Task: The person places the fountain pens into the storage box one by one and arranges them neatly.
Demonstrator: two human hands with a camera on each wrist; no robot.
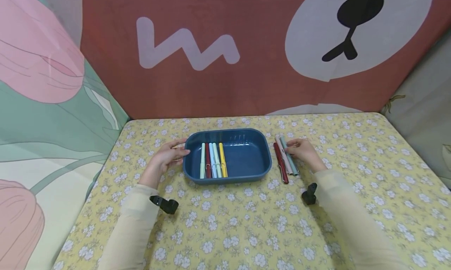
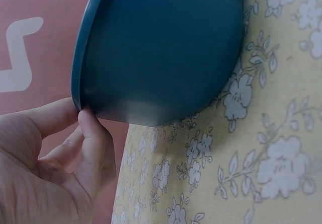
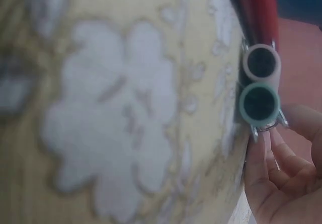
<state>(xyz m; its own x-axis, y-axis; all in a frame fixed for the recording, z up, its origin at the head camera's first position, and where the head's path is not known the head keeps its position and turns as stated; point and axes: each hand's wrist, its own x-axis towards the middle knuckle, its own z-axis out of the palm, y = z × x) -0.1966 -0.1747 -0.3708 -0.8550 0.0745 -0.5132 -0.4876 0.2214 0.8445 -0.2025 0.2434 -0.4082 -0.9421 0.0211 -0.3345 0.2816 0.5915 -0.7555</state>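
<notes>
A dark blue rectangular tray (image 1: 246,158) lies on the table, with several pens side by side in its left half: pale green, dark red (image 1: 208,160), light blue, mint and yellow (image 1: 222,160). My left hand (image 1: 165,158) pinches the tray's left rim, thumb and fingers on either side of it in the left wrist view. Right of the tray lie a dark red pen (image 1: 281,164), a pale pink pen (image 1: 284,156) and a teal pen (image 1: 289,158), close together. My right hand (image 1: 305,152) pinches the teal pen from its right side. In the right wrist view the pens' round ends face the camera.
Yellow floral cloth (image 1: 225,231) covers the table. Behind it stands a reddish-brown printed backdrop (image 1: 246,90), with more printed fabric on the left and right sides. A small black device (image 1: 169,205) is on the left wrist, another (image 1: 309,195) on the right.
</notes>
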